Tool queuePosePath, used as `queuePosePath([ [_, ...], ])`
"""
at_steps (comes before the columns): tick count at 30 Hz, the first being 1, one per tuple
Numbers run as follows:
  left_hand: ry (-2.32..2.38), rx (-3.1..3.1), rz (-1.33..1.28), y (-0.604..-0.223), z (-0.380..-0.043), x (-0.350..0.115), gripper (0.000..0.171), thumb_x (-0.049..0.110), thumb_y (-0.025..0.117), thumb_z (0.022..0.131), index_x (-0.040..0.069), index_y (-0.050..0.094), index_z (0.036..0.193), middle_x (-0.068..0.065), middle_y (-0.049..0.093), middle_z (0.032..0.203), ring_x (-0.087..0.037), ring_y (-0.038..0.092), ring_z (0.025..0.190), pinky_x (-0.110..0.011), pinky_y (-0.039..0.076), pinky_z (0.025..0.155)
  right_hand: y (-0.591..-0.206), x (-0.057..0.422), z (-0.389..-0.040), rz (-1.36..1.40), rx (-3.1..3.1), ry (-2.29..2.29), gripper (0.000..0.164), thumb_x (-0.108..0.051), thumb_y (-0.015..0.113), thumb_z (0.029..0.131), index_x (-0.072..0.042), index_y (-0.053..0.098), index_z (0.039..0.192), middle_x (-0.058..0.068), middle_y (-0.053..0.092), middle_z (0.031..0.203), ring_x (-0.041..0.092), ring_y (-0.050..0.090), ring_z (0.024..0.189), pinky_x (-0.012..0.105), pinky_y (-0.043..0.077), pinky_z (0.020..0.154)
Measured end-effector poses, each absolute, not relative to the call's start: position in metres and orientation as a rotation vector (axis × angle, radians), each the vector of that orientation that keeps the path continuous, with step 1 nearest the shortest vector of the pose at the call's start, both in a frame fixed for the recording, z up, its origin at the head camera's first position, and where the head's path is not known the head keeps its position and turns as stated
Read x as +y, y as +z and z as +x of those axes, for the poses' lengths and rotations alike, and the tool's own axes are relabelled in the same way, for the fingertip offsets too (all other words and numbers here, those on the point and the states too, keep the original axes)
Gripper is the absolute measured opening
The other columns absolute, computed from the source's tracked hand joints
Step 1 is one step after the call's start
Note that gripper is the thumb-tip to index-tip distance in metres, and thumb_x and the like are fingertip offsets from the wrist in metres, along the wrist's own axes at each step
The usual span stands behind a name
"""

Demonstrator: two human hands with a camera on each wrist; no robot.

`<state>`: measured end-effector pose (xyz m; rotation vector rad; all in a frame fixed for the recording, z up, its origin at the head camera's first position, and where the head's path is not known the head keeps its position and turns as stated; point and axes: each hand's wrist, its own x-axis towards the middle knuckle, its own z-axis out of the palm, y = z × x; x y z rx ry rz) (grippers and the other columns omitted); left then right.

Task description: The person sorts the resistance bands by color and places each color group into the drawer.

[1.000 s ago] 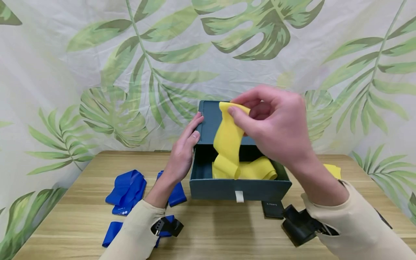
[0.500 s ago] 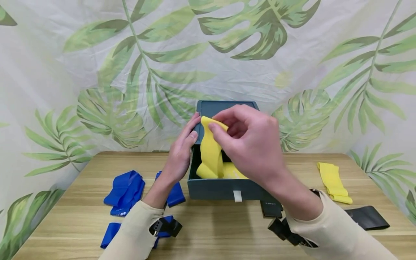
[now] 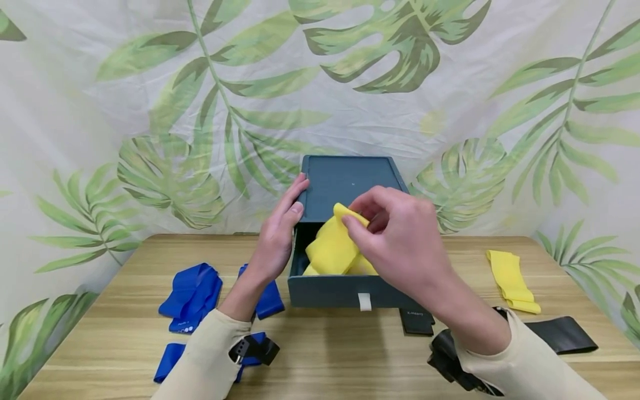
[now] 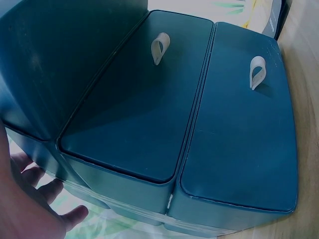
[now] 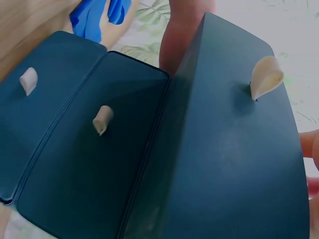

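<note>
My right hand (image 3: 400, 239) pinches the upper edge of a yellow resistance band (image 3: 332, 247) between thumb and fingers. That band hangs folded inside the pulled-out top drawer (image 3: 327, 291) of a dark teal drawer cabinet (image 3: 350, 186), over more yellow band lying there. With fingers extended, my left hand (image 3: 275, 239) rests against the cabinet's left side. In the left wrist view, two lower drawers (image 4: 134, 99) sit pushed in, each with a pale pull loop. The right wrist view shows the pulled-out drawer's front (image 5: 234, 149) hiding most of my right hand.
Blue resistance bands (image 3: 192, 291) lie on the wooden table (image 3: 120, 311) at the left, some partly behind my left arm. A black band (image 3: 416, 322) lies before the cabinet. At the right are a yellow band strip (image 3: 512, 283) and another black band (image 3: 565, 335). A leaf-print cloth hangs behind.
My right hand has come down and leftward, then slightly back right, lowering the yellow band into the drawer, where it now bunches. My left hand has stayed against the cabinet.
</note>
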<state>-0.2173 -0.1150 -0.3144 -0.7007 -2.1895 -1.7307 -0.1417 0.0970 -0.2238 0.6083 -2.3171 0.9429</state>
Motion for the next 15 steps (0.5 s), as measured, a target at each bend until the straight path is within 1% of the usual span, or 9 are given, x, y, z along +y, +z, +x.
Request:
queuePosePath([
  [4,-1.722,-2.192,-0.702,-0.314,-0.217,-0.114,0.055,0.036,0.033,0.115,0.019,0.035,0.167,0.01,0.022,0.178,-0.008,0.017,0.165,-0.051,0.021,0.133,-0.226,0.106,-0.14,0.587,-2.412,0.893,0.006,-0.014,0.081,0.092,-0.009,0.079,0.092,0.002,0.076,0.079,0.009,0.067,0.064,0.029,0.055,0.064],
  [6,-1.727,-2.19,-0.703,-0.314,-0.218,-0.114,0.055,0.036,0.033,0.115,0.02,0.035,0.167,0.011,0.022,0.178,-0.006,0.018,0.164,-0.049,0.021,0.133,-0.226,0.111,-0.14,0.563,-2.462,0.864,0.006,-0.015,0.081,0.092,-0.01,0.079,0.093,0.001,0.076,0.079,0.01,0.065,0.065,0.029,0.053,0.065],
  [10,-1.739,-2.184,-0.709,-0.315,-0.218,-0.115,0.055,0.036,0.033,0.115,0.02,0.035,0.167,0.012,0.022,0.178,-0.005,0.017,0.164,-0.049,0.02,0.133,-0.225,0.119,-0.139,0.502,-2.569,0.823,0.009,-0.02,0.082,0.092,-0.012,0.078,0.093,0.0,0.074,0.079,0.011,0.064,0.069,0.031,0.05,0.068],
  [15,-1.745,-2.182,-0.715,-0.315,-0.218,-0.115,0.055,0.035,0.033,0.115,0.019,0.034,0.167,0.011,0.022,0.178,-0.006,0.017,0.164,-0.05,0.02,0.133,-0.223,0.131,-0.14,0.442,-2.694,0.787,0.014,-0.028,0.081,0.094,-0.014,0.078,0.094,-0.001,0.073,0.082,0.013,0.063,0.072,0.033,0.049,0.07],
])
